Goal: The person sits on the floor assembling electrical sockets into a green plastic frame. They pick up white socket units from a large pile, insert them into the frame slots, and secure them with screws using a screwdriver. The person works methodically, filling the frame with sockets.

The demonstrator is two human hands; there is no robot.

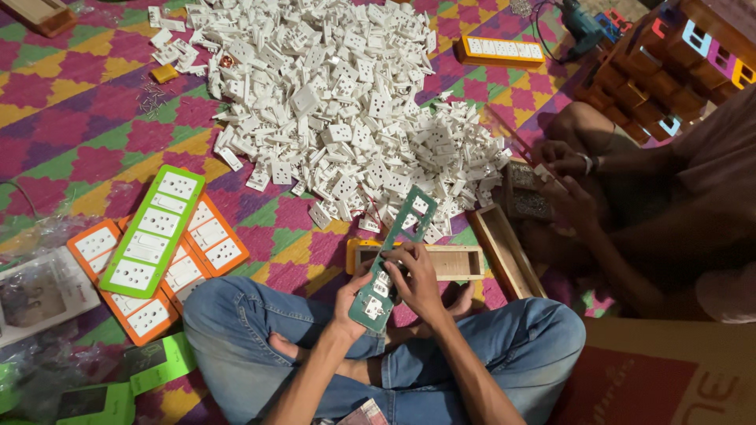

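Head view: both hands hold a long dark green switch plate over the lap.

The left hand (352, 297) has its fingers wrapped round the lower end of the green plate (391, 264); the right hand (416, 277) has its fingers closed on its middle, pressing on a white socket module. The plate tilts up toward the heap of white modules (346, 102) on the patterned mat (71, 102). A wooden box (449, 261) lies just beyond. Another person's hands (563, 177) work at right.

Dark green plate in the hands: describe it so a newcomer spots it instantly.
Start at the big heap of white socket modules on the patterned mat. Just below it, over the crossed legs in jeans, the left hand and right hand hold a dark green plate. Unlike the lime and orange plates at left, it is tilted and only partly filled.
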